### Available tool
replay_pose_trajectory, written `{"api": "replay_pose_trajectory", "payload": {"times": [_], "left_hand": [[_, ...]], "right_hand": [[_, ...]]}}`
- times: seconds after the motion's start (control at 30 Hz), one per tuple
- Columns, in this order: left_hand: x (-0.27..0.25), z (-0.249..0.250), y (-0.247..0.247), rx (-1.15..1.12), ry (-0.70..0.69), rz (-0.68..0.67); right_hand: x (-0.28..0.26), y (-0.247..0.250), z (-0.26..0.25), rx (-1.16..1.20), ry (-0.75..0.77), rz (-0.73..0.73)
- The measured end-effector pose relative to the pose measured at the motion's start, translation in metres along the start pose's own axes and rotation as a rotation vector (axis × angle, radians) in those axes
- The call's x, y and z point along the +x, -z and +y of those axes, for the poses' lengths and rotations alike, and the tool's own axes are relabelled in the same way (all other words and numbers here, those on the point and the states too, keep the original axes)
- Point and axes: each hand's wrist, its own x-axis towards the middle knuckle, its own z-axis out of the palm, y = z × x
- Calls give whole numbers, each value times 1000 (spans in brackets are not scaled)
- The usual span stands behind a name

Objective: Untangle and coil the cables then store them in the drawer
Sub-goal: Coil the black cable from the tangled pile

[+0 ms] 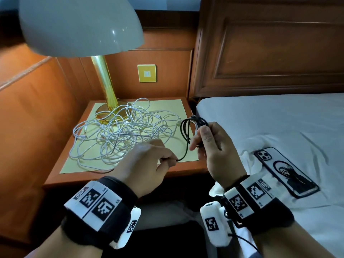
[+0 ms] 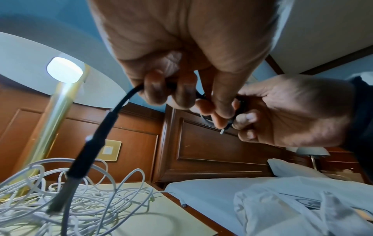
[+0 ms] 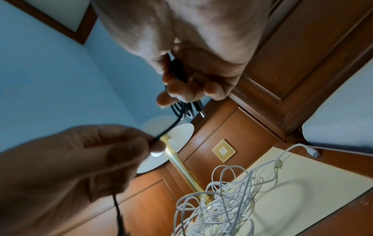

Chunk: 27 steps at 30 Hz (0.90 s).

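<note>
A black cable point(image 1: 188, 130) is partly looped into a small coil above the nightstand's right side. My right hand point(image 1: 208, 146) grips the coil's loops point(image 3: 179, 105), a plug end sticking out below its fingers point(image 3: 177, 89). My left hand point(image 1: 149, 161) pinches the cable's loose tail point(image 2: 113, 115), whose plug end hangs down over the nightstand point(image 1: 167, 108). A tangled heap of white cables point(image 1: 121, 131) lies spread across the nightstand top, also in the left wrist view point(image 2: 70, 199) and the right wrist view point(image 3: 222, 199). No drawer shows in any view.
A brass lamp point(image 1: 106, 86) with a wide white shade point(image 1: 78, 25) stands at the nightstand's back left, its base under the white cables. To the right is the bed point(image 1: 279, 123) with a phone point(image 1: 286, 172) face down on it. Behind stands a wooden headboard point(image 1: 270, 49).
</note>
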Motion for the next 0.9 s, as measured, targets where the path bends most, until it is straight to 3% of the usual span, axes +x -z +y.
{"api": "replay_pose_trajectory", "payload": {"times": [0.1, 0.23, 0.37, 0.47, 0.63, 0.9], "left_hand": [[1, 2, 3, -49, -64, -13], [3, 5, 8, -64, -52, 107], [5, -3, 13, -54, 3, 236], [4, -9, 16, -56, 58, 308], [7, -9, 10, -49, 128, 366], [11, 11, 2, -637, 411, 268]], "right_hand": [[-4, -2, -1, -111, 11, -108], [-6, -2, 2, -227, -43, -254], [-3, -3, 4, -202, -124, -264], [-2, -1, 3, -103, -206, -286], [-7, -6, -8, 266, -336, -350], [-8, -10, -11, 377, -367, -350]]}}
